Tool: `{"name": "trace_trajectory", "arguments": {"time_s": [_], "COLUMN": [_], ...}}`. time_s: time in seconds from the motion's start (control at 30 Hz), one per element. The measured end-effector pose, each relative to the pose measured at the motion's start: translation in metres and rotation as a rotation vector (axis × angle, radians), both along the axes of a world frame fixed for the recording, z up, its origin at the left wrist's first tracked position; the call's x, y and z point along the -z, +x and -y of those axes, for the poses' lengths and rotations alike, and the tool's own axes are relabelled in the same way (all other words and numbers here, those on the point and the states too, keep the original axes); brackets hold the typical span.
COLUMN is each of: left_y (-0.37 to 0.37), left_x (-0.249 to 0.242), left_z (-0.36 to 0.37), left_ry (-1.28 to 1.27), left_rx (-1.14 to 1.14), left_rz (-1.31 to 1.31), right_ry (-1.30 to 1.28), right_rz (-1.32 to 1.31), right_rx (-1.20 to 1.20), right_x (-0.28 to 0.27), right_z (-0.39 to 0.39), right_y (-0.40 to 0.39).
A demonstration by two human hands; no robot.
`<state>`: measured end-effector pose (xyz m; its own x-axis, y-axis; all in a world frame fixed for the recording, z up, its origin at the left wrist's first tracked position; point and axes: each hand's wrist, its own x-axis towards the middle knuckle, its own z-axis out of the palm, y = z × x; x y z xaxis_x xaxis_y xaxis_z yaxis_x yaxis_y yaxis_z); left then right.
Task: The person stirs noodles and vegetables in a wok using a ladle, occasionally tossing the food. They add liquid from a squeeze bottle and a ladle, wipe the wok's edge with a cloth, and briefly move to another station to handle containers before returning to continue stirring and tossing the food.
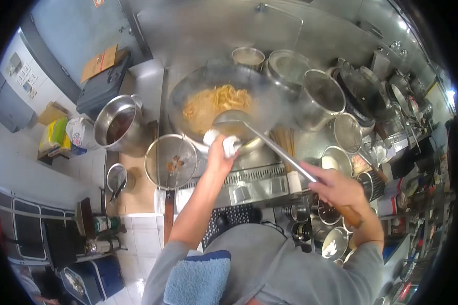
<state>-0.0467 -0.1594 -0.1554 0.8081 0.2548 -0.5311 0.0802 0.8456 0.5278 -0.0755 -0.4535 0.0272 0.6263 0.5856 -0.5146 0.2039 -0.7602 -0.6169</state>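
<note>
A large wok (175,109) holds steaming food in brownish liquid, with pale yellow pieces (231,96) at the top. My left hand (220,151) is closed around a white cloth (230,145) at the wok's near rim. My right hand (336,185) grips the wooden handle of a long metal ladle (280,149). The ladle's bowl lies over the near part of the food. Left of my left hand, a round strainer (158,157) holds a few brown pieces.
A steel pot (102,122) with dark liquid stands left of the wok. Pots (318,99) and strainers (347,133) crowd the right side. A bamboo brush (290,162) stands right of the wok. A blue towel (197,279) hangs over my left shoulder.
</note>
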Motion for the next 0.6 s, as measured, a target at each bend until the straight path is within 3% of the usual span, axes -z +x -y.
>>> {"name": "trace_trajectory", "arguments": {"time_s": [0.07,0.2,0.3,0.47,0.6], "left_y": [0.009,-0.036,-0.025,-0.024,-0.073], "left_x": [0.039,0.012,-0.004,0.072,0.074], "left_z": [-0.003,0.025,0.025,0.041,0.061], "left_ry": [-0.030,-0.042,-0.044,0.009,0.030], "left_rx": [-0.022,0.020,-0.060,-0.014,0.013], "left_rz": [0.041,0.116,-0.063,0.156,0.205], "right_ry": [-0.018,-0.028,-0.080,0.184,0.236], "right_rz": [-0.099,-0.159,0.137,0.621,0.594], "right_rx": [0.055,-0.019,-0.150,-0.103,-0.016], "right_x": [-0.012,-0.016,0.028,0.148,0.125], "right_z": [0.003,0.012,-0.008,-0.057,-0.064], "right_y": [-0.005,0.000,0.022,0.061,0.047]}}
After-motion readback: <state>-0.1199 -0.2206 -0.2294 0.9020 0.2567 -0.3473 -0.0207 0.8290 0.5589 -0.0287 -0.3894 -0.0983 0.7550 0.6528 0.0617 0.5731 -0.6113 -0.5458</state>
